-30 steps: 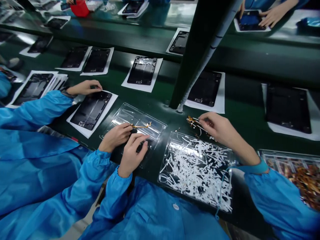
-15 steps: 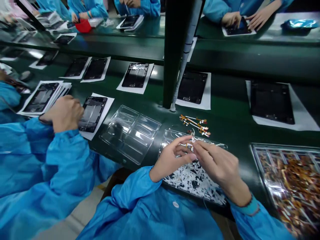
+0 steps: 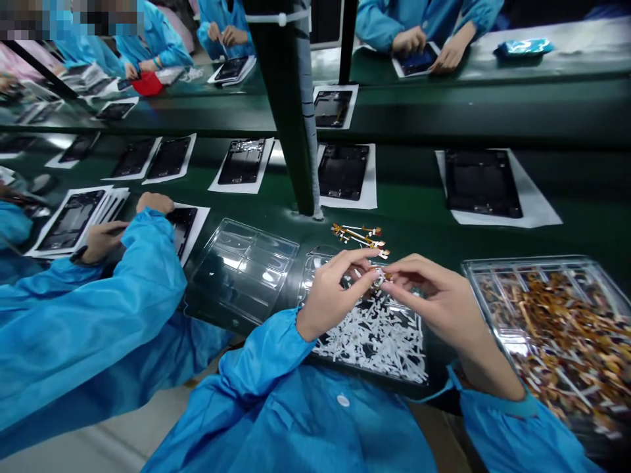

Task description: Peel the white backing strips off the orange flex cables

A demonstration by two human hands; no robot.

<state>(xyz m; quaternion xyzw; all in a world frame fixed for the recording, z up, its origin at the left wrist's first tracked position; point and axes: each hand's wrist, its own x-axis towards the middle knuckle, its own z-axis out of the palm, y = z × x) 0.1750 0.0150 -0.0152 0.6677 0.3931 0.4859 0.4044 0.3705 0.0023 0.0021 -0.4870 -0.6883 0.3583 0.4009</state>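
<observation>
An empty clear blister tray (image 3: 241,269) lies on the green worktop (image 3: 434,240), left of a dark post (image 3: 286,112). Beyond it, dark panels on white sheets (image 3: 342,172) sit in a row. At the left, a co-worker's blue sleeve (image 3: 98,295) reaches over another panel (image 3: 182,223). Across the line, people in blue coats (image 3: 419,20) bend over more panels, near a red tub (image 3: 146,83).

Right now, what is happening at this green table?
A person in a blue coat pinches a small flex part between left hand and right hand, above a clear tray of white strips. A few orange flex cables lie just beyond on the table. A co-worker's hands rest on a dark panel at left.
</observation>
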